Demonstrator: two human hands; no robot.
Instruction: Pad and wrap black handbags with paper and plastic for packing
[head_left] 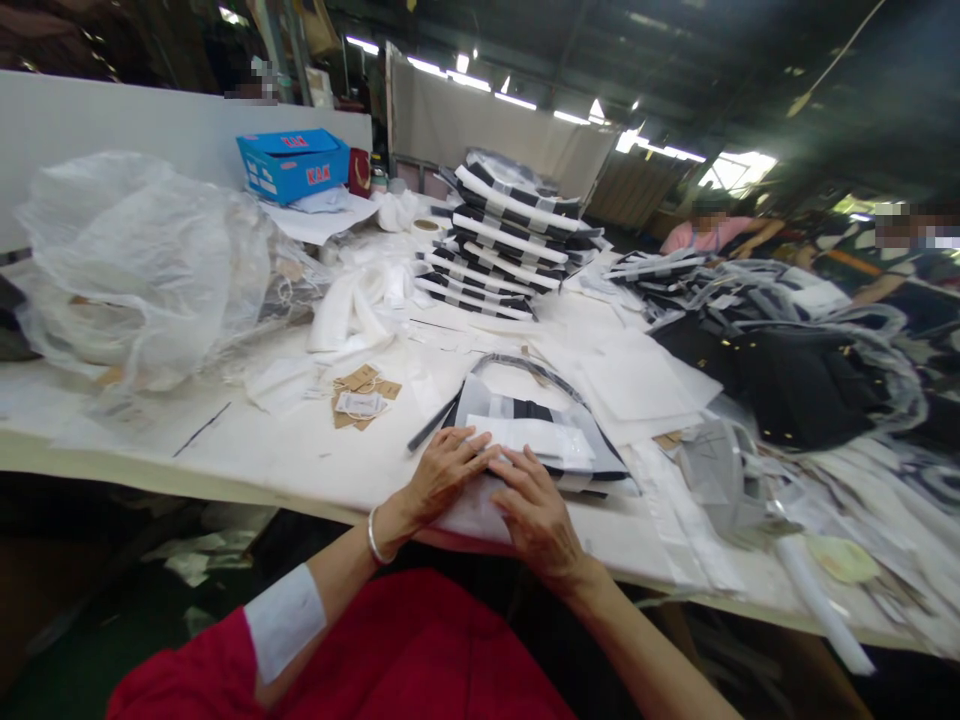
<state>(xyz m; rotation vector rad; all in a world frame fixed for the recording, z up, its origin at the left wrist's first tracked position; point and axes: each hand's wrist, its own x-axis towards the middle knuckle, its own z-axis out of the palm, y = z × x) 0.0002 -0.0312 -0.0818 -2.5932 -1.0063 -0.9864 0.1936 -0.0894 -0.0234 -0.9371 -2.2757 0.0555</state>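
Note:
A black-and-white striped handbag point(532, 408) lies on the table in front of me, its wrapped handle point(536, 368) arching away toward the back. A white sheet point(480, 512) shows at its near side, between my hands and the table edge. My left hand point(446, 470) rests on the bag's near left part, fingers stretched out. Beside it, my right hand point(540, 515) touches the near middle with its fingers apart. The fingertips of both hands almost meet over a white strip point(529, 438) on the bag. What lies under the palms is hidden.
Behind stands a stack of striped bags point(502, 240). Brown tags point(364, 395) lie left of the bag, near a clear plastic bag point(150, 270) and a blue box point(292, 165). White sheets point(637, 375) and black bags point(795, 385) lie right. A person point(705, 235) works farther back.

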